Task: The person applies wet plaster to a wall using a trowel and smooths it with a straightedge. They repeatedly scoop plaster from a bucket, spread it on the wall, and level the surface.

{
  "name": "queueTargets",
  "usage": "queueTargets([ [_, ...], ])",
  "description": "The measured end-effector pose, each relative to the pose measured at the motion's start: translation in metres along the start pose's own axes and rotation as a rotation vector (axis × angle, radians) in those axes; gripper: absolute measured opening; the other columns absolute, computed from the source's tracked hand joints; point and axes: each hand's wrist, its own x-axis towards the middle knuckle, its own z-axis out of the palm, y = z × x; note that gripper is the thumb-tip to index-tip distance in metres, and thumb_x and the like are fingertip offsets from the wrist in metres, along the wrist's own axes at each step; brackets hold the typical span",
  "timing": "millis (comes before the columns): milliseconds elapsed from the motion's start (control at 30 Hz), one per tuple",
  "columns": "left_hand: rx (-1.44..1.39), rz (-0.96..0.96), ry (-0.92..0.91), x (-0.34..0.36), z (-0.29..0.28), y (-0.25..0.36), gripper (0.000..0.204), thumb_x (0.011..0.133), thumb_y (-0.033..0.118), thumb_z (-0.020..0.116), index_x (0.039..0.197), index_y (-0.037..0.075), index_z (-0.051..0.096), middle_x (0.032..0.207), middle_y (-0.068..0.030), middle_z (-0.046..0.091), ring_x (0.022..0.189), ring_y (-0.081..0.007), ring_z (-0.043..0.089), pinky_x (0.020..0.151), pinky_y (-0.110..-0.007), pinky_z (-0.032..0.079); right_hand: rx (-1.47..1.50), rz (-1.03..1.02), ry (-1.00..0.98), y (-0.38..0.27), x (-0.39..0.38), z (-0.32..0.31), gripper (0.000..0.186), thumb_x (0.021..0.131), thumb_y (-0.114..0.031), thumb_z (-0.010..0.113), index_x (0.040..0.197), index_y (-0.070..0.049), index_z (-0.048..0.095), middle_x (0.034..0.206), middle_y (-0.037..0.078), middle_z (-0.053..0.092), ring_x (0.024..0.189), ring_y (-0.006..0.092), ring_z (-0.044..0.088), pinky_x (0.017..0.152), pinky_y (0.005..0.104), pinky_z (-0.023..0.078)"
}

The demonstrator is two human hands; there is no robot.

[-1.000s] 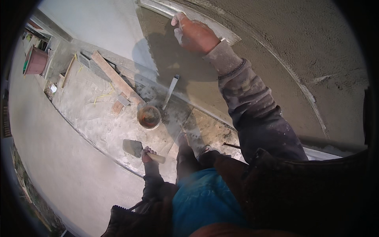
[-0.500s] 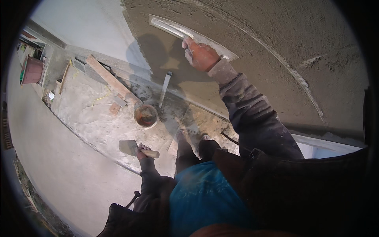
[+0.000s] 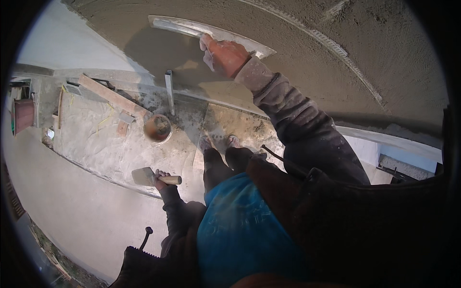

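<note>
My right hand (image 3: 226, 56) is closed round the grip of a long metal plastering trowel (image 3: 175, 26). The trowel's blade lies against the wet grey plaster (image 3: 144, 33) on the wall, where a shadow falls. Low on the left, my left hand (image 3: 161, 179) grips a smaller trowel with a wooden handle (image 3: 170, 180) and a flat, wide blade (image 3: 141, 176). That trowel is held over the pale floor, away from the wall. Whether mortar sits on its blade I cannot tell.
A round bucket (image 3: 158, 128) stands on the floor near the wall's foot. Beside it a narrow metal strip (image 3: 170, 93) leans upright, and a long plank (image 3: 113, 96) lies further left. A reddish tub (image 3: 24, 115) is at the far left. A ridge (image 3: 336, 48) crosses the plaster.
The view has turned, so wall and floor things sit further left and the wall base higher. Both hands keep hold of their trowels; the left one is still held low over the floor.
</note>
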Motion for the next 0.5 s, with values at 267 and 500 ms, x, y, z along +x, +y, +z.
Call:
queueTargets([
  [267, 0.082, 0.035, -0.068, -0.033, -0.006, -0.015, 0.012, 0.088, 0.019, 0.054, 0.096, 0.011, 0.056, 0.072, 0.0, 0.056, 0.059, -0.0123, 0.055, 0.053, -0.029, 0.051, 0.029, 0.192, -0.01, 0.031, -0.122, -0.099, 0.034, 0.087, -0.009, 0.067, 0.113, -0.011, 0.046, 0.082, 0.01, 0.068, 0.077, 0.0319, 0.069, 0.062, 0.0427, 0.052],
  [500, 0.089, -0.054, -0.095, -0.013, 0.022, -0.042, 0.013, 0.088, 0.019, 0.054, 0.095, 0.008, 0.059, 0.075, -0.0007, 0.058, 0.06, -0.0144, 0.057, 0.054, -0.03, 0.052, -0.054, -0.002, 0.088, 0.028, -0.08, -0.059, 0.03, 0.087, -0.005, 0.064, 0.11, -0.011, 0.047, 0.067, 0.006, 0.058, 0.059, 0.03, 0.063, 0.055, 0.0422, 0.047],
])
